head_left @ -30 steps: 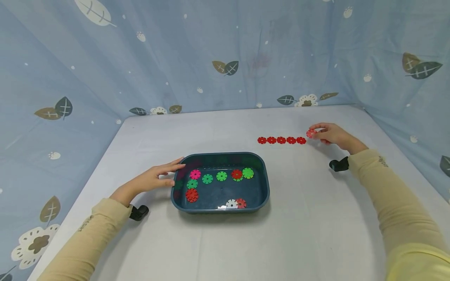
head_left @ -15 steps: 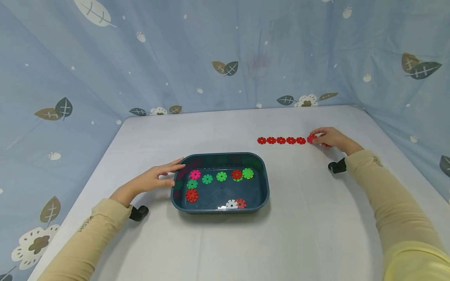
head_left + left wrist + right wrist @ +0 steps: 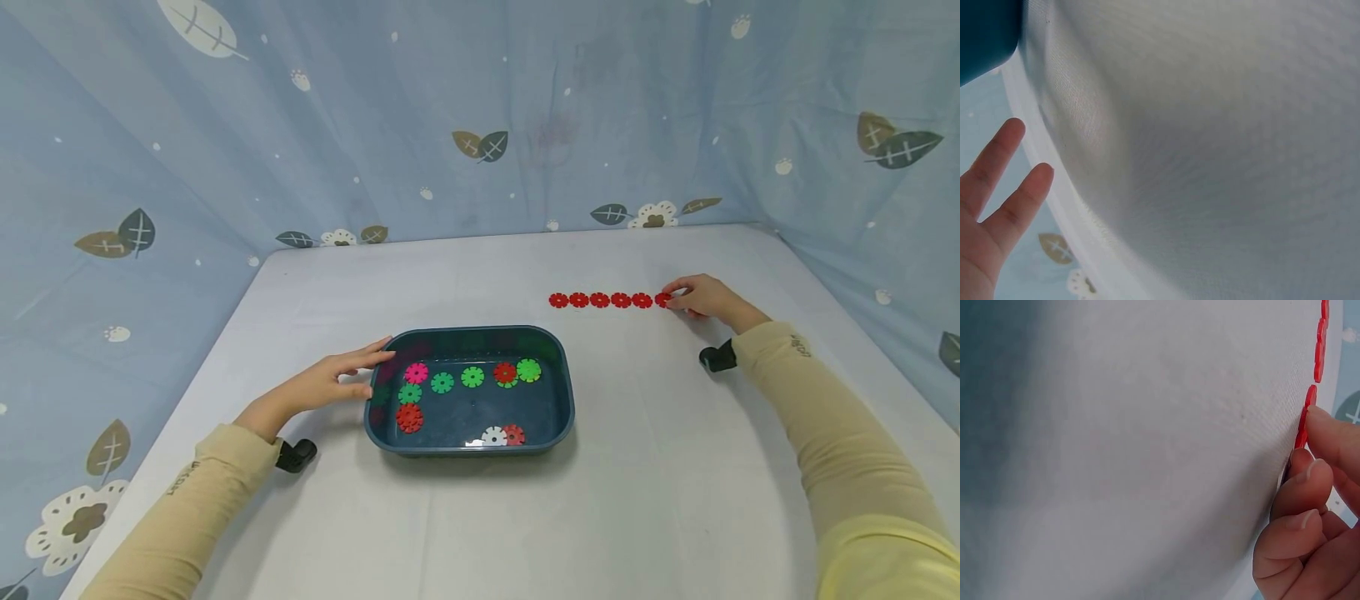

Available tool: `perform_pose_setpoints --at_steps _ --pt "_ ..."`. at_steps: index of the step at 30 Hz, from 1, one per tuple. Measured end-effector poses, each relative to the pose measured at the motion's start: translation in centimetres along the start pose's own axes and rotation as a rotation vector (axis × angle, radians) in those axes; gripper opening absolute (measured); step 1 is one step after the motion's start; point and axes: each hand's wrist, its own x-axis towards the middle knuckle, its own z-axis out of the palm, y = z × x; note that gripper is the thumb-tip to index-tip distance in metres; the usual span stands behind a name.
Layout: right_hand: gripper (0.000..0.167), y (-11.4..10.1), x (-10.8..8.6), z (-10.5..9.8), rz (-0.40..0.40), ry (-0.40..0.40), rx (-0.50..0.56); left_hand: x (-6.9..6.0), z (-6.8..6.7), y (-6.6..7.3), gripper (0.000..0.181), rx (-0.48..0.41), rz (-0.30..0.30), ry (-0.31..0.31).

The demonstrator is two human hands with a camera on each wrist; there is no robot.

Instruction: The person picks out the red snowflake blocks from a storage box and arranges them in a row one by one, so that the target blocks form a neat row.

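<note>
In the head view my right hand (image 3: 705, 297) pinches a red notched plastic disc (image 3: 662, 299) at the right end of a row of red discs (image 3: 600, 300). The right wrist view shows this red disc (image 3: 1306, 415) lying flat on the cloth between finger and thumb, a small gap from its neighbour. The fingers partly cover it. My left hand (image 3: 330, 382) rests with extended fingers at the left rim of a dark blue plastic tub (image 3: 470, 450). Two straight fingers (image 3: 1029, 194) stand apart from the tub in the left wrist view.
Inside the tub lie loose notched discs: green ones (image 3: 472, 377), a pink one (image 3: 416, 372), red ones (image 3: 409, 417) and a white one (image 3: 494, 436). White cloth (image 3: 615, 508) covers the table. A blue patterned curtain (image 3: 420, 108) hangs behind and at both sides.
My right hand has lowered the red disc from a tilted position above the cloth to flat at the row's right end. The left hand and tub have stayed put.
</note>
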Motion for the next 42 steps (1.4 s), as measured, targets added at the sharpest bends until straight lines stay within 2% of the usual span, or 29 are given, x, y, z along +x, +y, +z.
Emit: perform_pose_setpoints --at_steps 18,22,26,29,34,42 --pt "0.046 -0.1 -0.2 0.1 -0.017 -0.018 -0.029 0.0 -0.1 0.1 0.057 -0.007 -0.001 -0.009" --pt "0.05 -0.4 -0.6 -0.4 -0.011 -0.019 -0.014 0.0 -0.1 0.2 0.057 -0.007 0.001 -0.011" --pt "0.051 -1.1 -1.3 -1.2 -0.031 0.018 -0.001 0.0 -0.1 0.3 0.056 -0.014 -0.001 -0.013" --pt "0.051 -2.2 -1.8 -1.9 -0.069 0.061 -0.004 -0.1 -0.1 0.2 0.056 -0.016 0.0 -0.015" --pt "0.049 -4.9 -2.7 -2.8 -0.146 0.089 -0.01 -0.1 -0.1 0.1 0.056 -0.023 0.0 -0.018" --pt "0.039 -11.0 -4.1 -2.7 -0.257 0.065 -0.083 -0.1 -0.2 0.1 0.056 -0.006 0.003 -0.017"
